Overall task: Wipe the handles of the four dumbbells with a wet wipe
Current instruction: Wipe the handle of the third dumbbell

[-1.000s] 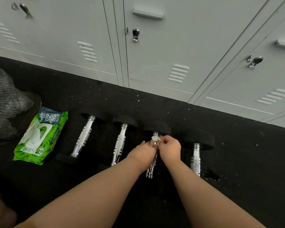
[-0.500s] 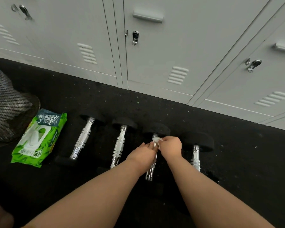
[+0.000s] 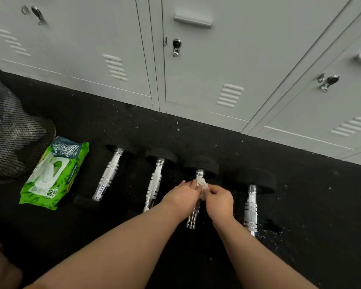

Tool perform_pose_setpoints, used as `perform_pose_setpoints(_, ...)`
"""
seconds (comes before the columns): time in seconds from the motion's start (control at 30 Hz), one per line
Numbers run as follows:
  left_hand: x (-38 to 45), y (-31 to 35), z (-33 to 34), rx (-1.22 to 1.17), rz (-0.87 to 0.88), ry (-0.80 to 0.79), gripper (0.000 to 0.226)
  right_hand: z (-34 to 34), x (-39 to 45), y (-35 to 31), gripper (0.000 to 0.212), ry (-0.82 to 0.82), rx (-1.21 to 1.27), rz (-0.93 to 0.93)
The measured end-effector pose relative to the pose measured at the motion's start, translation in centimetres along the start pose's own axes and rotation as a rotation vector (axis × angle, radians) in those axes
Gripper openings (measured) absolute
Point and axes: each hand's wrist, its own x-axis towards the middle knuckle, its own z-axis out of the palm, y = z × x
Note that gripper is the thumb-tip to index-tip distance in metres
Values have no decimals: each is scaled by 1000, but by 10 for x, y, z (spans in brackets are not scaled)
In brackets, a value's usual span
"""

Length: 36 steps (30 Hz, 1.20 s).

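Four dumbbells lie side by side on the black floor (image 3: 196,132), near the grey lockers (image 3: 206,65). Over the third dumbbell (image 3: 198,174) from the left, the left hand (image 3: 180,196) and right hand (image 3: 220,200) both pinch a crumpled wet wipe (image 3: 202,183) at its handle's far end. A green wipes pack (image 3: 54,173) lies far left.
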Motion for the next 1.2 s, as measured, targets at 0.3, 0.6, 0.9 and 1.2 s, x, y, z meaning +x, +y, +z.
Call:
perform_pose_setpoints(0.3, 2, 0, 4, 33, 9, -13, 56, 12, 63, -2, 32, -238, 575, 555)
perform_pose_setpoints(0.6, 5, -4, 11, 12, 40, 9, 60, 3, 29, -4, 13, 40, 144, 184)
perform_pose_setpoints(0.9, 6, -4, 12, 16, 49, 8, 59, 13, 29, -5, 14, 85, 279, 234)
perform_pose_setpoints(1.2, 4, -3, 7, 41, 55, -12, 58, 17, 34, -14, 16, 96, 37, 173)
